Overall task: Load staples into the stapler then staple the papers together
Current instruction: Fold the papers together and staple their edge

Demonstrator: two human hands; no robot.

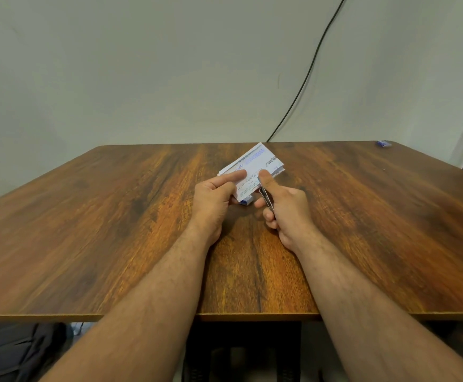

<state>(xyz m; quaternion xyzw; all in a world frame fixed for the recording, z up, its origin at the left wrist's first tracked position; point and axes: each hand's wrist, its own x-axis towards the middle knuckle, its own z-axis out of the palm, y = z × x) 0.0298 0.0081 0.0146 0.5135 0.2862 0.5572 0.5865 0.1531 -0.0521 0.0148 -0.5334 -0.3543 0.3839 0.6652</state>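
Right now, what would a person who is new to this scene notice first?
First, both hands at the middle of the wooden table: the left hand pinches a small stack of papers, while the right hand grips a metal stapler at their near edge. A small blue box lies at the far right corner.

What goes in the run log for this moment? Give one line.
phase: stapling | left hand: pinches papers | right hand: grips stapler at papers' near edge | staple box: table's far right corner

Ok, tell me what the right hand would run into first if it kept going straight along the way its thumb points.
The right hand, gripping the stapler, points its thumb away and slightly left, straight onto the papers that the left hand pinches. The thumb tip already seems to touch them; depth is unclear.
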